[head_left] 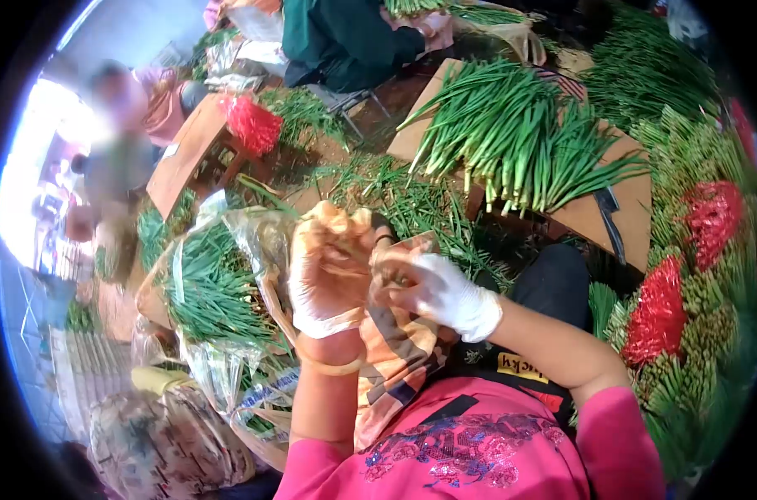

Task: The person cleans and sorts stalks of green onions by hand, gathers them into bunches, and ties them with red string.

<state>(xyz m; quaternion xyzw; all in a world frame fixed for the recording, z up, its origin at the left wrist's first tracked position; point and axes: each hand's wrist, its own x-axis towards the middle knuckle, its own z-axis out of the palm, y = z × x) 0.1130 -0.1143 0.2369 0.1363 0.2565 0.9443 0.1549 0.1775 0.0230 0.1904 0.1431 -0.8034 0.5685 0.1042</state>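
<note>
My left hand, in a thin whitish glove stained at the fingers, is raised at the centre with its fingers curled inward. Close to its right, my right hand wears a white glove, its thumb and fingers bent together. What lies between the fingers of either hand is too small or blurred to name. Beneath both hands is a patterned orange cloth over my lap. To the right and beyond, long green stalks with pale ends lie piled on a wooden board.
An open plastic bag of green stalks stands at left. Red ties lie on a small table and on bundled stalks at right. Other people sit beyond, one in a dark green top. Loose greens litter the floor.
</note>
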